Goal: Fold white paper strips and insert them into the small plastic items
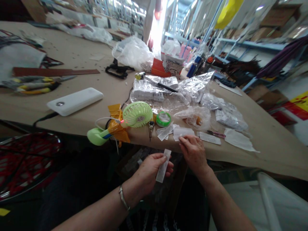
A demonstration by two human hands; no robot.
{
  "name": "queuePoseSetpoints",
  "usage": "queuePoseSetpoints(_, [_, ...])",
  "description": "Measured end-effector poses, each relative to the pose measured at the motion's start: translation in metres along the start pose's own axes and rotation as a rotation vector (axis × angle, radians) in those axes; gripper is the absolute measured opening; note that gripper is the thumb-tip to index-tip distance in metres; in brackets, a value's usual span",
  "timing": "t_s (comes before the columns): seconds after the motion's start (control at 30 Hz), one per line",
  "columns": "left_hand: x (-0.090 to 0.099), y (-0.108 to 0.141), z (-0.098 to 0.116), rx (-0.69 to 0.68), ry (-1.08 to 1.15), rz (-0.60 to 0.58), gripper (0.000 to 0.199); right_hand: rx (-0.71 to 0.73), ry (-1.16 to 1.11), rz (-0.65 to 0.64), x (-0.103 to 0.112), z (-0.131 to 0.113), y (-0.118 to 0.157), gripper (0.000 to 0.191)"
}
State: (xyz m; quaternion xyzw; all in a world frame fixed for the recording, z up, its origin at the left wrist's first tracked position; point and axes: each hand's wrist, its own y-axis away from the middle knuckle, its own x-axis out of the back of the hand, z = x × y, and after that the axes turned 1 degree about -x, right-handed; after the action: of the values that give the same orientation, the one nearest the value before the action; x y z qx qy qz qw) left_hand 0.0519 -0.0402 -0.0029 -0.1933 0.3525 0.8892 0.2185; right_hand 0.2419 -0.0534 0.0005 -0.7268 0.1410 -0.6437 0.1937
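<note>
My left hand [154, 166] is closed on a narrow white strip [163, 166], pinched between thumb and fingers in front of the table edge. At that edge, my right hand [193, 152] has its fingertips drawn together against the near side of some printed white labels [183, 132]. Whether the fingertips hold a separate piece is too small to tell. Loose white strips [165, 132] lie just left of these labels. Another printed sheet [209, 138] lies to their right, with small pink-handled tweezers [216, 134] beside it.
A green fan [137, 114] is taped at the table edge, by a metal-tipped tool [151, 128] and a green round container [163, 119]. A white power bank [75, 101] lies left. Behind are plastic-wrapped packs [154, 88], a hammer [158, 83] and pliers [36, 86].
</note>
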Motion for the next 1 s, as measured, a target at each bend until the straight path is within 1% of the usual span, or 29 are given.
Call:
queuePoseSetpoints(0.1, [0.000,0.001,0.000,0.003,0.004,0.003,0.015,-0.019,-0.068,0.077,-0.004,0.001,0.002,0.016])
queuePoseSetpoints(0.17, [0.001,0.001,0.000,-0.002,0.004,-0.002,0.015,-0.028,-0.128,0.103,-0.005,0.003,0.001,0.012])
queuePoseSetpoints(0.3, [0.000,0.001,0.002,-0.004,-0.008,-0.004,0.018,-0.041,-0.259,0.153,-0.004,0.007,-0.001,0.010])
queuePoseSetpoints(0.37, [-0.001,0.002,0.003,0.012,0.002,0.000,0.019,-0.056,-0.339,0.226,-0.001,0.006,0.000,0.011])
queuePoseSetpoints(0.43, [-0.004,0.004,0.006,0.034,0.027,0.000,0.019,-0.014,-0.410,0.311,0.003,-0.002,0.004,0.010])
queuePoseSetpoints(0.47, [-0.005,0.005,0.007,0.041,0.049,-0.010,0.018,0.035,-0.437,0.329,0.006,-0.008,0.007,0.011])
queuePoseSetpoints(0.53, [-0.007,0.007,0.009,0.036,0.110,-0.053,0.014,0.178,-0.478,0.293,0.009,-0.023,0.013,0.014])
queuePoseSetpoints(0.6, [-0.008,0.009,0.010,-0.001,0.184,-0.100,0.008,0.306,-0.500,0.211,0.009,-0.038,0.019,0.015])
queuePoseSetpoints(0.67, [-0.008,0.009,0.010,-0.039,0.248,-0.115,0.006,0.388,-0.498,0.150,0.006,-0.049,0.024,0.014])
queuePoseSetpoints(0.73, [-0.006,0.009,0.008,-0.048,0.294,-0.098,0.006,0.417,-0.489,0.117,0.001,-0.054,0.028,0.012])
queuePoseSetpoints(0.83, [-0.004,0.008,0.006,-0.031,0.335,-0.085,0.006,0.448,-0.497,0.088,-0.003,-0.055,0.030,0.012])
queuePoseSetpoints(1.0, [-0.004,0.009,0.006,-0.020,0.374,-0.116,0.008,0.473,-0.511,0.059,-0.001,-0.055,0.031,0.012])
